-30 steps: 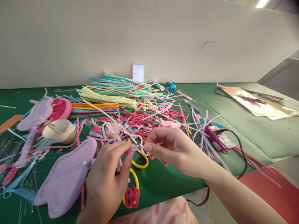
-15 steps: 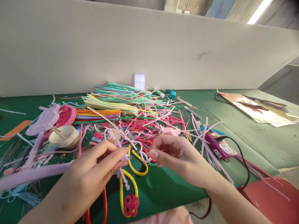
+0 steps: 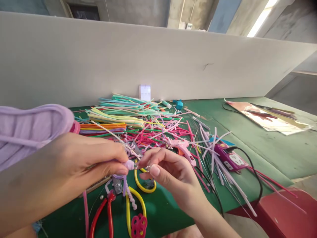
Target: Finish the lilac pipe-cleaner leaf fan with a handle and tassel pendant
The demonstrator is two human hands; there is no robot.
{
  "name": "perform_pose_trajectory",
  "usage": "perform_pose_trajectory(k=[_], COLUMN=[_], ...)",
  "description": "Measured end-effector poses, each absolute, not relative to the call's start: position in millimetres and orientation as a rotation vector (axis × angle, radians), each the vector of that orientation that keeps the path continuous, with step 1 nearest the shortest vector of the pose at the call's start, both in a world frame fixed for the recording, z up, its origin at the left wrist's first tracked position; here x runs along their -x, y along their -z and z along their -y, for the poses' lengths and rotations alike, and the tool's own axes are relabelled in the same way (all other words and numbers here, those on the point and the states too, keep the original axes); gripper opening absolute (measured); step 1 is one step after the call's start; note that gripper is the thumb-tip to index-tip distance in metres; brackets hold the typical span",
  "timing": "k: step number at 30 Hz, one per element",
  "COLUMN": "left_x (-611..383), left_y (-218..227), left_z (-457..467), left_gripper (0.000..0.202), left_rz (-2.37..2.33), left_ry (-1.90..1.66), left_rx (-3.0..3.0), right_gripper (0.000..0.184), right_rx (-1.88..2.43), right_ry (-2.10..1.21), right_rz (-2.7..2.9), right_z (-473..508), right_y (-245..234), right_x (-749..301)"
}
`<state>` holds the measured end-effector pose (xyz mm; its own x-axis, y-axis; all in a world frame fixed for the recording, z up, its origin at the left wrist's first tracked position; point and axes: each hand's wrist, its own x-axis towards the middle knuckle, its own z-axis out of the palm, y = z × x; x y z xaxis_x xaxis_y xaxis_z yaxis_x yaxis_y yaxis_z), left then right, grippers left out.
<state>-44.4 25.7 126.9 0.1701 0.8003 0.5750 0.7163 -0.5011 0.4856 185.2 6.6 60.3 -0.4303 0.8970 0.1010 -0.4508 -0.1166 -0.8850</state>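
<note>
My left hand (image 3: 74, 162) is raised close to the camera, its fingers pinched on the tip of a lilac fuzzy craft piece (image 3: 128, 164); the piece's large lilac wing-shaped pad (image 3: 27, 130) rises at the far left. My right hand (image 3: 168, 170) pinches a small metal ring (image 3: 148, 169) right at that same tip. A twisted lilac pipe cleaner (image 3: 131, 196) hangs below. Both hands hover over yellow-handled scissors (image 3: 138, 185) on the green table (image 3: 163, 205).
A heap of coloured pipe cleaners and straws (image 3: 128, 115) fills the table's middle. Red-handled pliers (image 3: 104, 211) lie at the front. A pink glue gun (image 3: 182, 147), a purple power strip (image 3: 229, 158) with black cable and flat sheets (image 3: 267, 117) lie right. A grey partition (image 3: 148, 59) stands behind.
My left hand has lifted toward the camera, bringing the lilac pad up at the left. My right hand has closed in on the tip. The view has tilted upward.
</note>
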Motion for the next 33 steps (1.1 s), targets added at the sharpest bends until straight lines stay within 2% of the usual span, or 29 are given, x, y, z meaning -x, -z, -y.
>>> perform_pose_trajectory(k=[2,4,20,33], left_x=[37.5,30.6,24.1,26.4], left_y=[-133.1,-137.0,-136.2,-133.5], left_z=[-31.2,-36.3,-50.1,-48.7], left_gripper=[0.029,0.033,0.026,0.02], left_rz=[-1.213,-1.074,-1.021,-1.002], left_ry=[-0.641,-0.464,-0.496,-0.496], left_rx=[-2.419,-2.441,-2.562,-2.625], right_gripper=[0.013,0.013,0.013,0.012], right_rx=[0.565,0.555,0.56,0.565], right_ry=[-1.736,-1.769,-1.953,-1.859], right_rz=[1.085,1.015,0.702,0.795], right_z=[-4.7,-5.9,-17.1,-18.5], right_y=[-59.4,-59.1,-64.1,-62.8], right_x=[-183.2,-181.8,-172.8,-173.2])
